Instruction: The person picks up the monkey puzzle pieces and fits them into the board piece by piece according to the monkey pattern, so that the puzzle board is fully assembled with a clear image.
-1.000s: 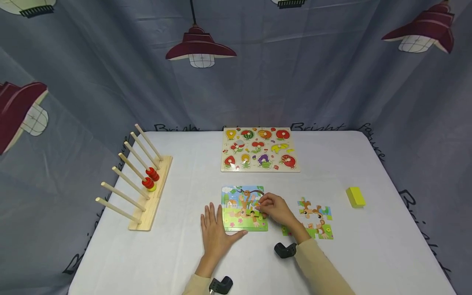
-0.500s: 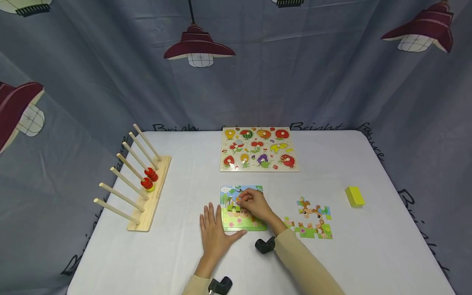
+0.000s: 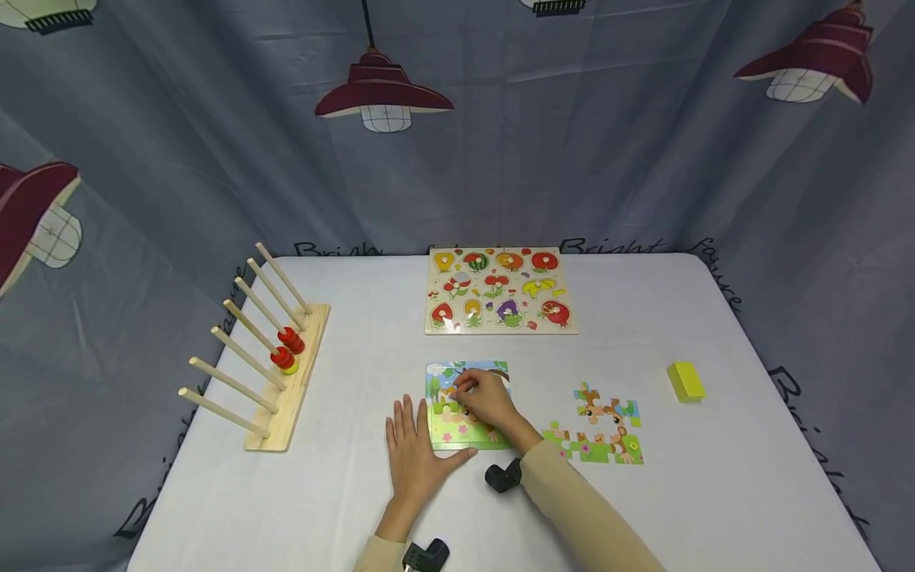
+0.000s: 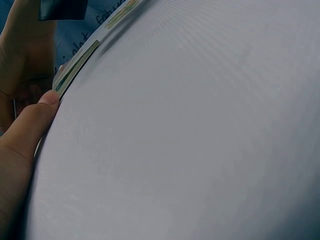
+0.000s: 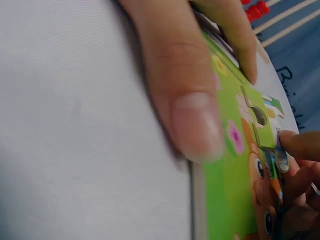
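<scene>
A square jigsaw board [image 3: 457, 437] with a cartoon monkey picture lies in the middle of the table. My left hand [image 3: 415, 461] lies flat with fingers spread at its left side, the thumb stretched along its near edge. In the left wrist view, the left thumb [image 4: 35, 117] touches the board's edge. Over the board's upper left part, my right hand [image 3: 486, 397] pinches a green-edged puzzle piece [image 5: 257, 100] between thumb and fingertips. The right wrist view shows that piece slightly raised over the picture. Part of the board is hidden under the right hand.
Loose puzzle pieces [image 3: 593, 451] lie to the right of the board. A yellow block [image 3: 686, 382] sits farther right. Behind is a fruit peg puzzle [image 3: 502, 324]. At left stands a wooden rack [image 3: 289, 413] with upright pegs and red rings [image 3: 283, 357].
The right hand has moved left across the board with the puzzle piece, then slightly farther left and lower over the upper left part. The left hand has stayed in place.
</scene>
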### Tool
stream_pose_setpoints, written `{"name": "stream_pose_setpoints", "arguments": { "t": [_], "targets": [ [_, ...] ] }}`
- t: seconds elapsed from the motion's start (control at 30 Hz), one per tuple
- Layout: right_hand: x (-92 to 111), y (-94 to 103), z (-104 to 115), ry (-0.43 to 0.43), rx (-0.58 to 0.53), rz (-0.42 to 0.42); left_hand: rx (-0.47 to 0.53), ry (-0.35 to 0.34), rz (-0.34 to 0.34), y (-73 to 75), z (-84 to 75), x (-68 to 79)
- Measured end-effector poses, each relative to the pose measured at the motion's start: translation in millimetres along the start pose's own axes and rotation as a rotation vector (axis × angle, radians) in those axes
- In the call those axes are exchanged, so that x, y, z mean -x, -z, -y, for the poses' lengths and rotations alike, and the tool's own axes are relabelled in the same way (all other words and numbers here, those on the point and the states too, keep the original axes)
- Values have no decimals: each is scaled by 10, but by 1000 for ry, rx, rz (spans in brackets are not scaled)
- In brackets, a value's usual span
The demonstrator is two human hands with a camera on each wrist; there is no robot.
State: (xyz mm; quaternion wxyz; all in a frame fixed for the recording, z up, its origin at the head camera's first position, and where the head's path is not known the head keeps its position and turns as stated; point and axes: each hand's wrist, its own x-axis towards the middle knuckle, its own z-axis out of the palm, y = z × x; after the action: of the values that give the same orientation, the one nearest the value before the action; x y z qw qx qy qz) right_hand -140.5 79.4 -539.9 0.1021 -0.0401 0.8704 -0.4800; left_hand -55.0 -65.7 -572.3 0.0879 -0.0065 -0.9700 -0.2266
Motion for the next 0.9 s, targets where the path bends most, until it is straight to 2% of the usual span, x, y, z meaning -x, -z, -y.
{"name": "stream_pose_setpoints", "arguments": {
  "t": [0.33, 0.63, 0.9],
  "targets": [
    [95, -46, 23, 55, 56, -67, 6, -4, -9, 2, 8, 3],
    [359, -67, -11, 205, 142, -121, -1, -14, -23, 0, 4, 8],
    [616, -130, -44, 362, 324, -76, -50, -39, -47, -1, 4, 11]
  ]
}}
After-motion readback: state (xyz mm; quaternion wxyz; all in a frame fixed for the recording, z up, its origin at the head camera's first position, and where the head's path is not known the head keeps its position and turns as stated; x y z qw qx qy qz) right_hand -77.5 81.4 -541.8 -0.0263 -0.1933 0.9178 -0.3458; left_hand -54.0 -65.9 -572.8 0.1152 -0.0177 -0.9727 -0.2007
